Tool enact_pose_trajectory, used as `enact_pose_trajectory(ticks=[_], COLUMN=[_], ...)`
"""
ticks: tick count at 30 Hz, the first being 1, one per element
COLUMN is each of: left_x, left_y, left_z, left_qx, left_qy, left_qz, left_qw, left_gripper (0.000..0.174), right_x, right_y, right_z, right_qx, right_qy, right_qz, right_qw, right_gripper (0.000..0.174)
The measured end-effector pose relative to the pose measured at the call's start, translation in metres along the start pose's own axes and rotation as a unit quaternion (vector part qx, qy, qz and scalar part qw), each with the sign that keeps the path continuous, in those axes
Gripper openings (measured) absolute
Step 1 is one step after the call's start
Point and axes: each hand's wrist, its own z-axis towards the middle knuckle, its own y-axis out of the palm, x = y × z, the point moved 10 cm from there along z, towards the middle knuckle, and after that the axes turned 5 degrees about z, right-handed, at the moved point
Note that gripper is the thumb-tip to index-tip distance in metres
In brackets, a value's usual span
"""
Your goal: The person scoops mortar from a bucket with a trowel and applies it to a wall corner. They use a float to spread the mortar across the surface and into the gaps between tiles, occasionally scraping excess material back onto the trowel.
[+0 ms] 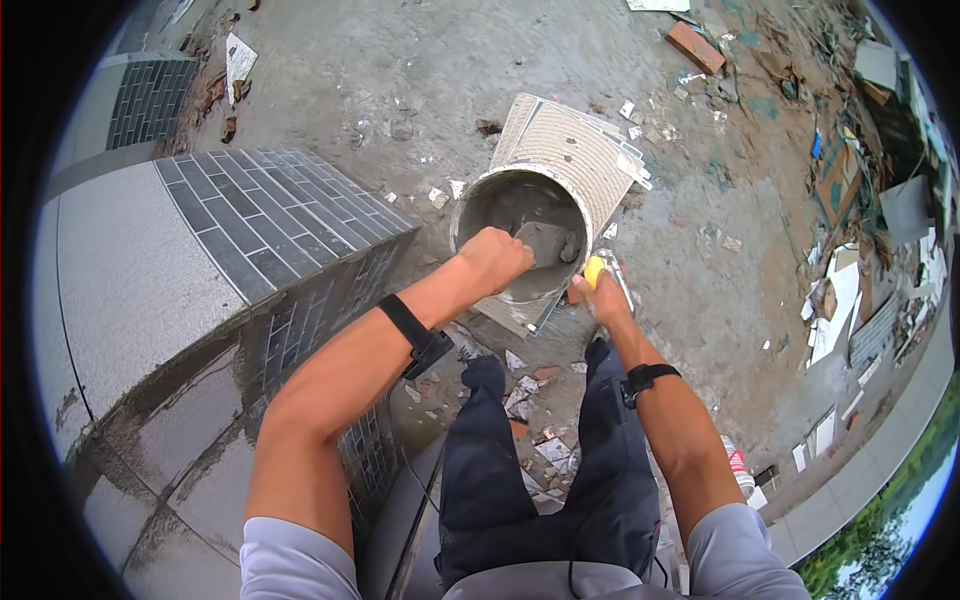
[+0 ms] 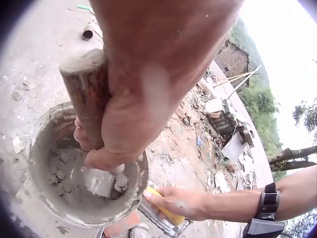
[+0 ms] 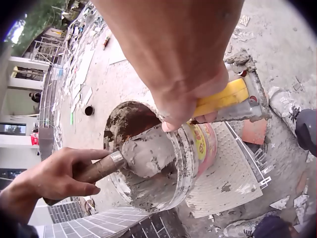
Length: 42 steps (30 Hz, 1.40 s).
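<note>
My left hand (image 1: 497, 262) grips the wooden handle (image 2: 85, 91) of a pointing trowel, whose blade (image 3: 143, 154) is inside a bucket. Grey mortar coats that blade thickly in the right wrist view. The bucket (image 3: 187, 153) has a mortar-smeared rim and more wet mortar (image 2: 62, 181) inside. Beside the rim, on the right, my right hand (image 1: 605, 298) holds a plastering trowel by its yellow handle (image 3: 224, 98). Its flat metal plate (image 3: 257, 91) is splashed with mortar and carries a lump at one corner.
Ridged tiles (image 1: 570, 140) lie under and behind the bucket. A ledge faced with dark tiles (image 1: 265, 215) stands close on the left. Broken tile pieces (image 1: 555, 452) lie around my feet, a brick (image 1: 695, 48) farther off, and heaped debris (image 1: 840, 290) along the right.
</note>
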Motion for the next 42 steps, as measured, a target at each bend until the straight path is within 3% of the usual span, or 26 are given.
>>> enact_pose_trajectory(ticks=[3,8,12,14,16,18,21,23,24,26,30,32,33,34,37,38,42], left_x=[-0.002,-0.020,-0.033,-0.022,-0.015,0.004,0.041,0.066,0.078,0.103,0.144,0.166,0.178,0.188,0.224,0.232,0.270], left_y=[-0.015,-0.011,-0.007,-0.008,-0.007,-0.009,-0.036,-0.066,-0.087,-0.119,-0.211,-0.248,-0.265,-0.273,-0.311,-0.318,-0.355], left_z=[-0.024,-0.086,-0.151,-0.180,-0.213,-0.241,-0.273,-0.296,-0.307,-0.330,-0.382,-0.399,-0.409,-0.413,-0.424,-0.424,-0.441], left_qx=[-0.008,-0.042,0.044,0.070,0.093,0.116,0.167,0.205,0.229,0.278,0.400,0.437,0.492,0.500,0.561,0.566,0.624], left_qy=[-0.004,-0.069,-0.145,-0.166,-0.234,-0.262,-0.264,-0.268,-0.267,-0.255,-0.261,-0.284,-0.284,-0.291,-0.284,-0.283,-0.275], left_qz=[-0.001,-0.066,-0.230,-0.279,-0.359,-0.402,-0.479,-0.500,-0.486,-0.473,-0.434,-0.351,-0.289,-0.274,-0.147,-0.136,-0.046], left_qw=[1.000,0.995,0.961,0.943,0.899,0.870,0.820,0.798,0.800,0.796,0.764,0.778,0.771,0.768,0.763,0.762,0.730], left_gripper=[0.037,0.051,0.052,0.054,0.053,0.052,0.053,0.054,0.054,0.054,0.053,0.050,0.045,0.045,0.048,0.048,0.049], right_x=[0.002,0.006,0.009,0.038,0.030,0.001,-0.097,-0.182,-0.211,-0.295,-0.363,-0.383,-0.388,-0.393,-0.397,-0.395,-0.390], right_y=[-0.002,-0.004,-0.039,-0.052,-0.077,-0.103,-0.141,-0.165,-0.174,-0.176,-0.187,-0.199,-0.209,-0.219,-0.253,-0.263,-0.288], right_z=[0.001,-0.005,-0.048,-0.062,-0.100,-0.156,-0.261,-0.339,-0.366,-0.446,-0.521,-0.554,-0.566,-0.580,-0.633,-0.643,-0.710], right_qx=[0.006,0.012,0.051,0.068,0.073,0.079,0.103,0.216,0.230,0.260,0.261,0.281,0.305,0.308,0.380,0.388,0.430], right_qy=[0.011,-0.066,-0.086,-0.070,-0.056,-0.044,-0.086,-0.277,-0.289,-0.493,-0.584,-0.638,-0.647,-0.660,-0.706,-0.710,-0.762], right_qz=[-0.009,0.048,0.049,0.070,0.091,0.114,0.131,-0.001,-0.001,-0.149,-0.229,-0.252,-0.262,-0.256,-0.269,-0.265,-0.258], right_qw=[1.000,0.997,0.994,0.993,0.992,0.989,0.982,0.936,0.929,0.817,0.734,0.671,0.648,0.636,0.533,0.525,0.409], right_gripper=[0.068,0.072,0.068,0.048,0.046,0.045,0.034,0.031,0.031,0.037,0.040,0.039,0.041,0.041,0.042,0.042,0.029])
